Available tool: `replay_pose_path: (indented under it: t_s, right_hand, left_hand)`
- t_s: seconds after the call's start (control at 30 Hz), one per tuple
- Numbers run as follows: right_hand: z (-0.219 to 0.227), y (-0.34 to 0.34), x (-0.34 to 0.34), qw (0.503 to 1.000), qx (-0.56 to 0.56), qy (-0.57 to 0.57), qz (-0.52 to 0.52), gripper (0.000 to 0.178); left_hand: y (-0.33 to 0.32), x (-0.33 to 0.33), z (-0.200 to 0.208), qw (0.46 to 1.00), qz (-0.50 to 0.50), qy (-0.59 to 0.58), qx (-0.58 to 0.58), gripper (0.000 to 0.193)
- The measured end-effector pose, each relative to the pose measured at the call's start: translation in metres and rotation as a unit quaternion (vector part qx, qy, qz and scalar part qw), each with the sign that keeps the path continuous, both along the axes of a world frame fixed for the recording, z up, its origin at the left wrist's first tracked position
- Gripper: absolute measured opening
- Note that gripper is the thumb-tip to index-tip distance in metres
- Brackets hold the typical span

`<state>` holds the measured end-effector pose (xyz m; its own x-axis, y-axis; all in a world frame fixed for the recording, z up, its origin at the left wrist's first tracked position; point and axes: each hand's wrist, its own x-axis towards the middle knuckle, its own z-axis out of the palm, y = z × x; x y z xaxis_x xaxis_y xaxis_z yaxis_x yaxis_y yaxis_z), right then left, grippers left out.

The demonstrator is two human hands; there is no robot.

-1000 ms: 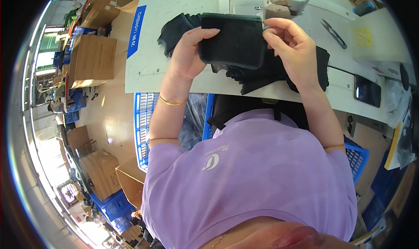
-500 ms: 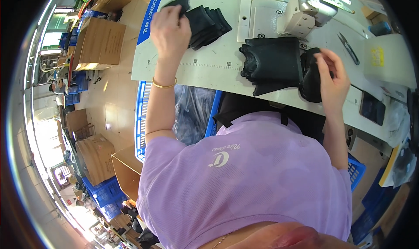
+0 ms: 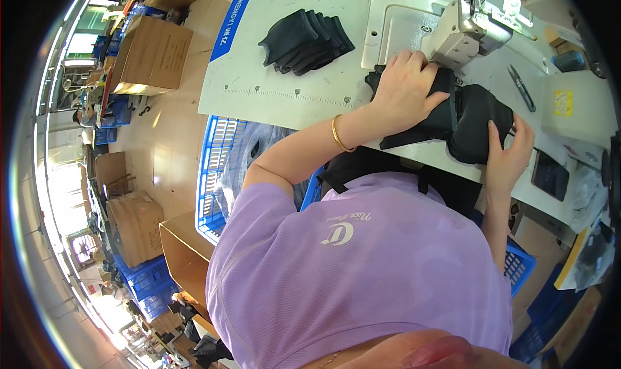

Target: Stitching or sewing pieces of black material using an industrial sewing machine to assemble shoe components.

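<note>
On the front of the sewing table lies a stack of black fabric pieces (image 3: pixel 435 122). My left hand (image 3: pixel 409 91) rests over it, fingers stretched toward the far edge and thumb apart, hiding much of the stack. Just right of the stack is a rounded, padded-looking black piece (image 3: pixel 477 120). My right hand (image 3: pixel 511 150) grips its right edge, thumb on top and fingers at the far side. A second pile of black fabric pieces (image 3: pixel 304 40), fanned out, sits farther left on the table, with no hand on it.
The sewing machine (image 3: pixel 462 36) stands beyond my hands. Thread snips (image 3: pixel 521 87) and a phone (image 3: pixel 550 176) lie at the right, near a white box-like container (image 3: pixel 579 104). Below the table's left front is a blue basket (image 3: pixel 210 175) with clear plastic in it.
My left hand has left the fanned pile and come right onto the nearer stack. The padded piece at my right hand now lies more spread out to the right.
</note>
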<state>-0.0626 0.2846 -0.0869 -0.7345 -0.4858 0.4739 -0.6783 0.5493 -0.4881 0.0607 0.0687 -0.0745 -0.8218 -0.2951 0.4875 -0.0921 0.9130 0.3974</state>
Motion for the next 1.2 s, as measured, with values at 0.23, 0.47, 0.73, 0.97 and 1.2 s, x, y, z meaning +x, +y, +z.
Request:
replay_pose_path:
  t_s: [0.23,0.47,0.73,0.97,1.2]
  right_hand:
    - [-0.006,0.000,0.007,0.999,-0.030,0.027,-0.007,0.040]
    - [0.002,-0.001,0.001,0.995,-0.092,0.040,-0.002,0.031]
    - [0.068,-0.015,0.005,0.976,-0.179,0.081,0.090,0.013]
    - [0.028,0.008,-0.030,0.841,-0.346,-0.414,0.046,0.015]
    - [0.055,-0.005,0.007,0.962,-0.222,-0.125,0.093,0.012]
  left_hand:
    - [0.001,0.000,-0.009,0.996,-0.027,0.090,-0.010,0.028]
    - [-0.003,0.003,-0.004,0.973,-0.114,0.138,0.145,0.016]
    - [0.005,0.018,0.078,0.912,-0.233,0.105,0.320,0.021]
    - [0.001,0.021,0.082,0.832,-0.224,0.050,0.505,0.009]
    - [0.004,0.017,0.090,0.836,-0.185,-0.018,0.517,0.012]
